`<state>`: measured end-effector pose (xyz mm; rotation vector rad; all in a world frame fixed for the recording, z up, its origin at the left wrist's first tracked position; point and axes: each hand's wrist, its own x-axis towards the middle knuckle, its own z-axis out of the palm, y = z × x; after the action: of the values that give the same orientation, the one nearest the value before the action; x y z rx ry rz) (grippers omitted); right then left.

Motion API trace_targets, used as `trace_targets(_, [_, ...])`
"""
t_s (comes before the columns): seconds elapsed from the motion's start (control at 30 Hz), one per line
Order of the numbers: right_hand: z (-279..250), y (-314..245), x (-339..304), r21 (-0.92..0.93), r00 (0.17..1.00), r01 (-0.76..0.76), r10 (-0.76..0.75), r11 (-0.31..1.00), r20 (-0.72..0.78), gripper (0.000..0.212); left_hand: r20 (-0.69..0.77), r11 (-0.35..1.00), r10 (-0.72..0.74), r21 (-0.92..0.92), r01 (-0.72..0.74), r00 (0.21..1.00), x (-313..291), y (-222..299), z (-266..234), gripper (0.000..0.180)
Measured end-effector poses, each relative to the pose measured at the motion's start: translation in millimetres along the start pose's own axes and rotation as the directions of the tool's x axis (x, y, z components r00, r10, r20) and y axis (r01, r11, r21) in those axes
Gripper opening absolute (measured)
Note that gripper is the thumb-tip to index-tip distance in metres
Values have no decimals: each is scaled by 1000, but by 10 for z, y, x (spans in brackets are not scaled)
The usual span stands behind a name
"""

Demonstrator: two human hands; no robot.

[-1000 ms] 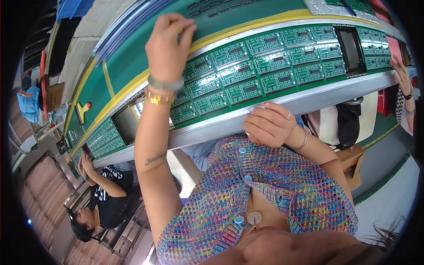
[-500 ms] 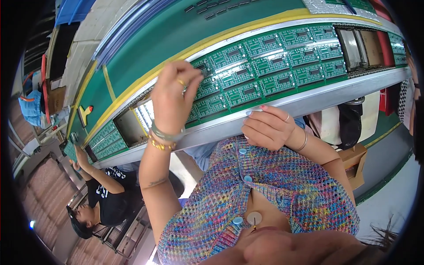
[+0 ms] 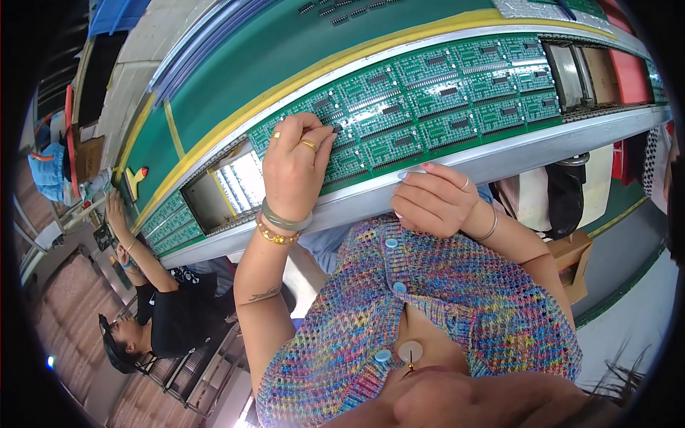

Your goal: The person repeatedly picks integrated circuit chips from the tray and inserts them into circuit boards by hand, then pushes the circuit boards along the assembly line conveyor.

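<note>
My left hand [image 3: 296, 160] is over the left end of a green circuit board panel [image 3: 435, 140]. Its thumb and forefinger are pinched down against the panel. A small black chip, mostly hidden, shows at those fingertips. More black chips sit on the panel's repeated sections, among white printed lines and rows of pins. My right hand [image 3: 437, 200] rests against the near metal rail [image 3: 528, 140], to the right of my left hand. Its fingers are bent and held together, with the fingertips at the rail's edge. Whatever lies inside them is hidden.
Loose black chips [image 3: 342, 10] lie on the green mat [image 3: 235, 85] beyond the yellow-edged rail. Blue-grey tubes [image 3: 189, 60] run along the back. At far left stand a yellow tool [image 3: 134, 183] and a co-worker [image 3: 182, 314] reaching to the line. A red block [image 3: 631, 75] is at the right.
My left hand has shifted slightly right and toward me, down onto the panel. My right hand stays nearly still. The co-worker's arm has stretched farther forward. The red block shows more at the right.
</note>
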<state>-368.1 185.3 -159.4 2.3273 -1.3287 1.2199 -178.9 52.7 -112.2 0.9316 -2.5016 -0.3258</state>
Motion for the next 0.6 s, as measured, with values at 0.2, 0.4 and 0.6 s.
trace_targets(0.2, [-11, 4, 15, -4, 1000, 4, -4, 1000, 7, 21, 0, 1000, 18, -1, -18, 1000, -2, -2, 10, 14])
trace_targets(0.4, [-17, -2, 16, -4, 1000, 5, -5, 1000, 10, 22, 92, 986, 99, 127, -110, 991, -72, 60, -33, 16])
trace_targets(0.6, [-12, -17, 6, -12, 1000, -8, 8, 1000, -7, 20, -188, 1000, 2, -17, -6, 982, 714, -339, -14, 12])
